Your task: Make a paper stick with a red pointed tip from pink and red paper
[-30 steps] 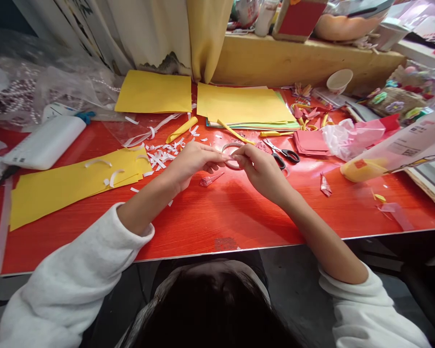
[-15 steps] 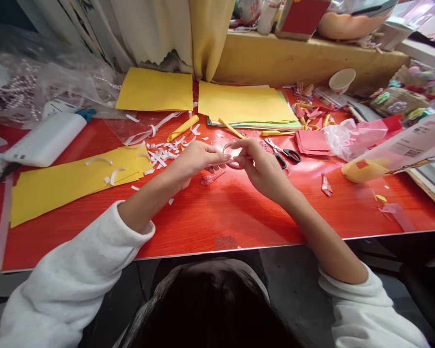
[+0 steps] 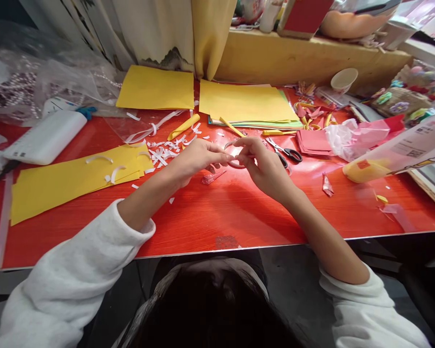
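Over the middle of the red table (image 3: 188, 227), my left hand (image 3: 199, 159) and my right hand (image 3: 263, 166) meet with their fingertips pinched together. Whatever lies between the fingers is too small and too covered to name. A round, clear-looking rim (image 3: 235, 165) shows behind and between the fingertips; I cannot tell whether it is held or rests on the table. Just below my left fingers lies a small folded pink paper piece (image 3: 212, 178). Black-handled scissors (image 3: 288, 153) lie beyond my right hand, near its knuckles.
Yellow paper strips (image 3: 72, 176) and white paper scraps (image 3: 161, 155) lie to the left. Stacks of yellow sheets (image 3: 242, 101) stand at the back. A clear plastic bag (image 3: 395, 150), red paper squares (image 3: 313, 143) and a paper cup (image 3: 344, 79) are on the right.
My fingertips have shifted very slightly against each other, with the right fingers bent a little differently. The view has moved a touch; the things on the table lie as before.
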Demonstrator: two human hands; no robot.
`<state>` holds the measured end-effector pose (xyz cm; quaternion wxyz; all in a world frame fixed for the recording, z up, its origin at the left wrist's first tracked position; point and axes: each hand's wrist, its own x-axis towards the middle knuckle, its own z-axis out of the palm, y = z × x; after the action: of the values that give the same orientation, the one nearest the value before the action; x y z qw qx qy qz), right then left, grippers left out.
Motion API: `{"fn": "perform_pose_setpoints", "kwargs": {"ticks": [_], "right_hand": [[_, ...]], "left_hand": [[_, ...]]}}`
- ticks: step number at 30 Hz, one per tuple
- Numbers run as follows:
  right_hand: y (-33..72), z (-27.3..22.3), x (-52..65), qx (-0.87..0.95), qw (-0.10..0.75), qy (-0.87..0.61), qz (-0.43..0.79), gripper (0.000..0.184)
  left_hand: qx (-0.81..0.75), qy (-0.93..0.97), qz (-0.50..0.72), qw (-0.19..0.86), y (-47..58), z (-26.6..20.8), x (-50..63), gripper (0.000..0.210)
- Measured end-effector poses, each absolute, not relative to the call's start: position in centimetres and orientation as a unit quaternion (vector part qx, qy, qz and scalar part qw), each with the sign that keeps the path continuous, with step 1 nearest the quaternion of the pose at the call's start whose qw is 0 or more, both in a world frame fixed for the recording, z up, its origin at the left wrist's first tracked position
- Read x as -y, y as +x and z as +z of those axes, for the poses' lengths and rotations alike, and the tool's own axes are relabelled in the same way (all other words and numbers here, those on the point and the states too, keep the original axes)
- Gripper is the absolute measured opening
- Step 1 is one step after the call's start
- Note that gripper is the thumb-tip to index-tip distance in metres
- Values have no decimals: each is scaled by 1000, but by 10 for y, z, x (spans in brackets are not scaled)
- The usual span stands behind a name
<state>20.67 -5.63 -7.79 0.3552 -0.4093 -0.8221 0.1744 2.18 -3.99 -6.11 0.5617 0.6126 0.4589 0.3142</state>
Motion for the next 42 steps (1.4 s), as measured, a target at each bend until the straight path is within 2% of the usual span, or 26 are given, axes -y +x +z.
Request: {"fn": "perform_pose_setpoints", "kwargs": {"ticks": [6, 12, 21, 27, 30, 33, 36, 39, 42], "right_hand": [[206, -78, 57, 832, 348, -398, 167, 19], [205, -75, 58, 837, 346, -394, 157, 20], [206, -75, 57, 822, 357, -410, 168, 18], [204, -75, 58, 820, 363, -405, 177, 17], [204, -76, 57, 798, 379, -408, 231, 14], [205, -76, 54, 734, 426, -402, 344, 9], [206, -73, 53, 669, 461, -394, 431, 17], [206, -69, 53, 635, 466, -407, 463, 22], [205, -67, 54, 626, 469, -417, 462, 25]], "left_hand": [[-454, 570, 336, 596, 23, -62, 42, 8], [-428, 555, 323, 636, 21, -61, 43, 17], [-464, 651, 322, 507, 24, -58, 41, 17], [-450, 598, 354, 561, 24, -63, 43, 10], [-451, 557, 350, 603, 25, -63, 44, 10], [-452, 534, 349, 624, 26, -60, 46, 15], [-440, 559, 335, 618, 28, -58, 48, 18], [-463, 634, 341, 516, 29, -58, 49, 23], [-464, 741, 392, 285, 29, -59, 49, 19]]}}
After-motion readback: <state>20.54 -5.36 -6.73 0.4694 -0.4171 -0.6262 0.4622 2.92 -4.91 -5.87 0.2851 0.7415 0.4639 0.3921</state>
